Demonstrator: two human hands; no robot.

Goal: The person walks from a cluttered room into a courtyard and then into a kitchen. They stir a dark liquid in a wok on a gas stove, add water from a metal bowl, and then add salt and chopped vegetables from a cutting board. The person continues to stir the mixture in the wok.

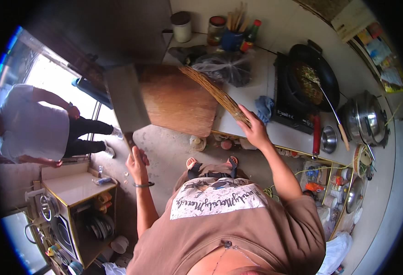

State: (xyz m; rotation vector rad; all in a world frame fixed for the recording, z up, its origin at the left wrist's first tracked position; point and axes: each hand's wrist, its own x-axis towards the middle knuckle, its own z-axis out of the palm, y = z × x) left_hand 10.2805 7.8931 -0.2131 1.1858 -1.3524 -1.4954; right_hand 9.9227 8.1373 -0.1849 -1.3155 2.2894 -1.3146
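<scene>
My left hand (138,165) grips the handle of a wide-bladed cleaver (127,99), its blade raised at the left end of a wooden cutting board (177,99). In my right hand (254,129) is a bundle of thin brown sticks, like a bamboo whisk brush (211,87). The bundle slants up and left over the board, its far end near a clear plastic bag (234,68) with dark contents. A blue cloth (264,107) lies just beyond my right hand, beside a black portable cooktop (291,118).
A black wok (320,79) with food and a long-handled spatula (330,106) stands on the cooktop. Jars, a blue holder (231,40) of sticks and a bottle (251,36) line the back. Right are a metal bowl (328,139) and steel pot (366,118). A person (36,120) stands at left.
</scene>
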